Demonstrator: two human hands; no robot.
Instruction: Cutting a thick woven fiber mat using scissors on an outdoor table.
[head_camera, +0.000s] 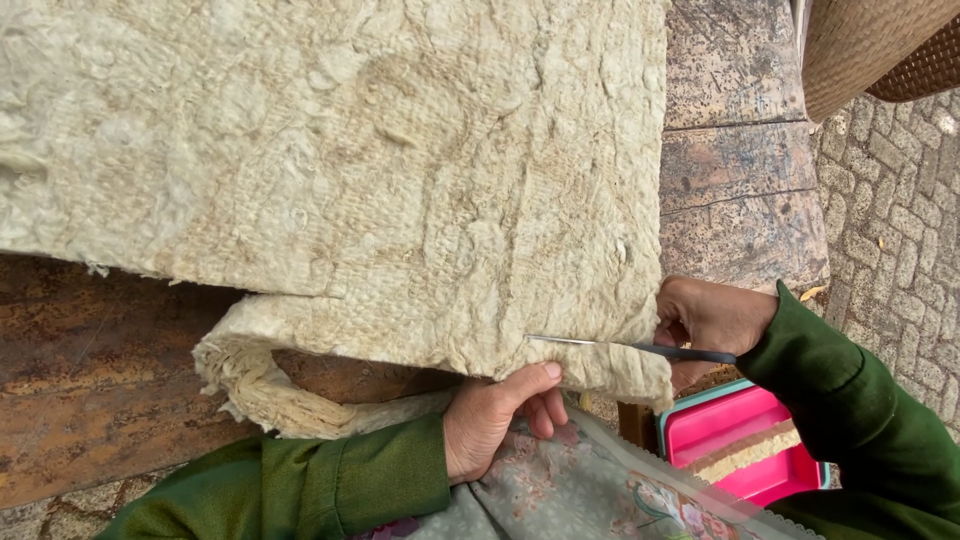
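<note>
A thick cream woolly rug (330, 170) with a shaggy, fuzzy surface lies over a rusty metal table (90, 370). My left hand (497, 415) grips the rug's near edge, thumb on top. My right hand (706, 318) holds a pair of black-handled scissors (630, 347), the thin blades lying flat on the rug's edge and pointing left towards my left thumb. Both arms wear green sleeves. A folded, frayed corner of the rug (255, 385) hangs down at the left.
A pink plastic tray with a teal rim (725, 425) sits below my right hand, holding a strip of tan material. A floral cloth (590, 490) covers my lap. A woven basket (870, 45) is at the top right, over cobbled paving (900, 220).
</note>
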